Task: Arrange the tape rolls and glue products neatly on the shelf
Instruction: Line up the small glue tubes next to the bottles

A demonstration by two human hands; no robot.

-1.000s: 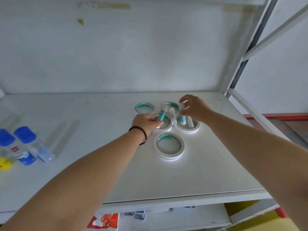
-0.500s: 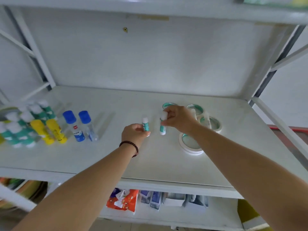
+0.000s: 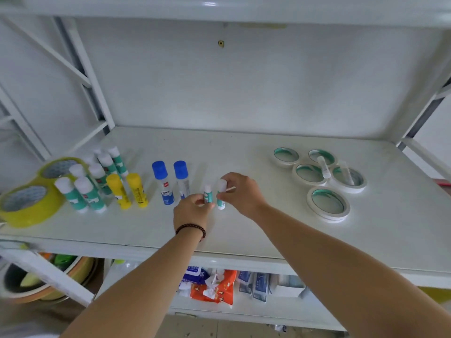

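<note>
**Both hands setting small glue sticks upright at mid-shelf**

Your left hand point(image 3: 192, 211), a dark bead bracelet point(image 3: 190, 228) on its wrist, pinches a small teal-and-white glue stick point(image 3: 208, 193) near its base. Your right hand point(image 3: 240, 193) grips a second small glue stick point(image 3: 221, 196) by its white cap; this one stands upright, its foot at or just above the white shelf point(image 3: 244, 235). The two sticks stand just beside each other, both upright.

Left to right along the shelf:

- Two rolls of yellow tape point(image 3: 29, 203) lie flat at the far left edge, one behind the other.
- A cluster of teal glue sticks with white caps point(image 3: 85, 189) stands just beside them.
- Two yellow glue sticks point(image 3: 127, 191) stand side by side.
- Two clear glue bottles with blue caps point(image 3: 170, 181) stand next, just left of your hands.
- Five white tape rolls with teal cores point(image 3: 317, 181) lie flat and touching on the right, well apart from your hands. Two white tubes point(image 3: 323, 167) lie across the rear rolls; you cannot tell what they are.

On the lower shelf, an orange packet point(image 3: 217, 286) and blue-and-white packs point(image 3: 253, 284) are visible.
</note>
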